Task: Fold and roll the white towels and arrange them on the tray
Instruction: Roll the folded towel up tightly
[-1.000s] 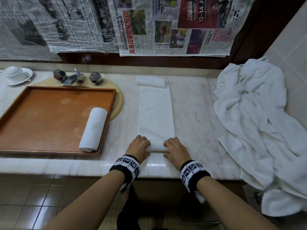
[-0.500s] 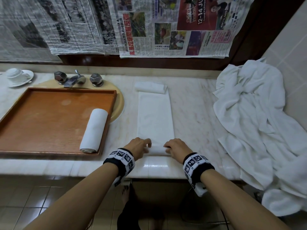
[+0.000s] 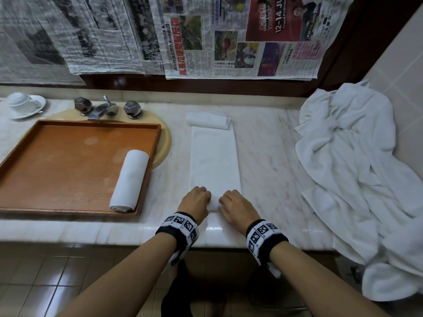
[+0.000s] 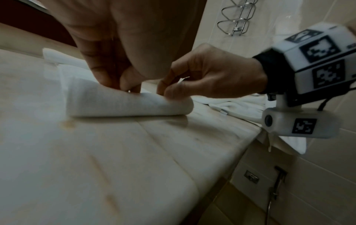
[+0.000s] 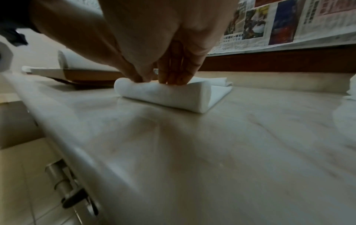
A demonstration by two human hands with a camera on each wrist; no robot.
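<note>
A long folded white towel point(image 3: 214, 161) lies on the marble counter, running away from me. Its near end is rolled into a short roll point(image 4: 125, 105), also visible in the right wrist view point(image 5: 163, 94). My left hand point(image 3: 196, 200) grips the roll's left part with curled fingers point(image 4: 115, 76). My right hand point(image 3: 232, 203) holds the right part, fingertips point(image 5: 177, 74) on top. A finished rolled towel point(image 3: 129, 180) lies by the right rim of the wooden tray point(image 3: 68, 165). A small folded towel point(image 3: 208, 120) sits at the strip's far end.
A heap of loose white towels point(image 3: 354, 179) fills the right side of the counter against the tiled wall. The tray rests over a sink with a tap point(image 3: 103, 109). A cup and saucer point(image 3: 24, 105) stand far left. Newspaper covers the wall behind.
Both hands have turned the towel's near end over a little further away from me, and their fingers have curled tighter on the roll. The tray and other towels have not moved.
</note>
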